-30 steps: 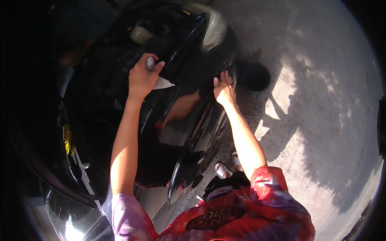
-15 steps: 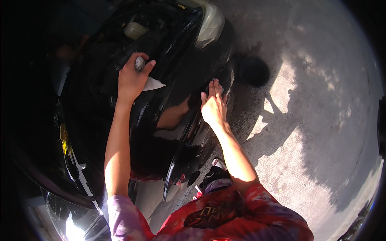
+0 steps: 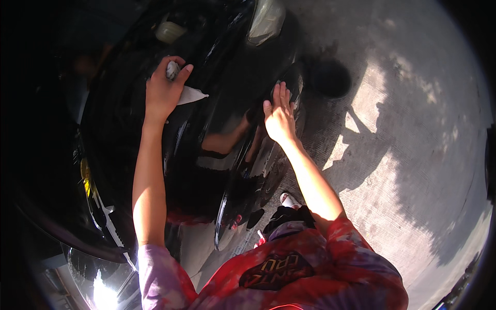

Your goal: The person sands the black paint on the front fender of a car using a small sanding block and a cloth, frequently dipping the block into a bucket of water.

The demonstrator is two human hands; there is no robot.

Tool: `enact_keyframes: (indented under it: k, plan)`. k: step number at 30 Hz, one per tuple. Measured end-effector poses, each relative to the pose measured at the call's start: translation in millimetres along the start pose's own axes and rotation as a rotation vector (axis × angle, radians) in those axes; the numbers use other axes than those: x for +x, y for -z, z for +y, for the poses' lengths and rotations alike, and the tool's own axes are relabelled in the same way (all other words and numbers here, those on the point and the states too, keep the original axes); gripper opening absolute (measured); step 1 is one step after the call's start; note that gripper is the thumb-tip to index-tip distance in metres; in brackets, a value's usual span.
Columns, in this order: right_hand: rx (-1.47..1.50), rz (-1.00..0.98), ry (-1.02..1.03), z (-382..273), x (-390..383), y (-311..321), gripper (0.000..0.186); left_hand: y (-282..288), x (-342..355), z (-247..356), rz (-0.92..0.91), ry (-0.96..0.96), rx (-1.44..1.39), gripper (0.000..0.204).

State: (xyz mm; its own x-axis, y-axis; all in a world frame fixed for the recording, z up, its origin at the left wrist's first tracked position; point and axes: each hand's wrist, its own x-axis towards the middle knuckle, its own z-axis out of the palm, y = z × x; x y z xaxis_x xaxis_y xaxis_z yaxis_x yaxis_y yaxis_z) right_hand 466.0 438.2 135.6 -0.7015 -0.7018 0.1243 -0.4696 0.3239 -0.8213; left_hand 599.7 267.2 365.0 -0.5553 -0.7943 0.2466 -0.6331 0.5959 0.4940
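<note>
A glossy black car body (image 3: 232,57) lies under both my hands. My left hand (image 3: 163,98) is closed around a crumpled white cloth (image 3: 191,95). One bunched end sticks up between thumb and fingers, and a pointed corner spreads out on the paint beside the palm. Farther right, my right hand (image 3: 280,111) lies against the car's curved side edge, its fingers stretched out and thumb apart. A greyish patch shows by its fingertips; whether something sits beneath them I cannot tell. The dark paint reflects my right arm.
A pale headlight (image 3: 267,23) sits at the car's far end. On the concrete ground (image 3: 413,155) to the right stands a dark round bucket (image 3: 330,80), amid shadows. Lower left are a yellow piece (image 3: 86,178) and sun-glaring glass (image 3: 103,279). My foot in a light sandal (image 3: 289,200) stands beside the car.
Both hands sit slightly higher in the picture, as do the headlight and bucket. My right hand has shifted a little right and forward along the car's edge. The left still holds the cloth.
</note>
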Motion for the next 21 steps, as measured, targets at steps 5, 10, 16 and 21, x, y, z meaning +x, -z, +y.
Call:
enact_keyframes:
  k: [5, 10, 16, 21]
  plan:
    - [0.095, 0.101, -0.087, 34, -7, -10, 0.071, -1, 9, 11, -0.007, 0.005, 0.013, 0.033]
    - [0.081, -0.170, 0.182, -29, -206, -33, 0.078, 1, -1, 1, 0.020, 0.038, 0.050, 0.031]
    - [0.308, 0.136, -0.202, 54, -15, -11, 0.070, -10, 2, 12, -0.001, -0.044, 0.057, 0.032]
    - [0.432, -0.137, -0.141, -19, -211, -50, 0.080, -1, -1, -6, 0.017, -0.013, 0.092, 0.032]
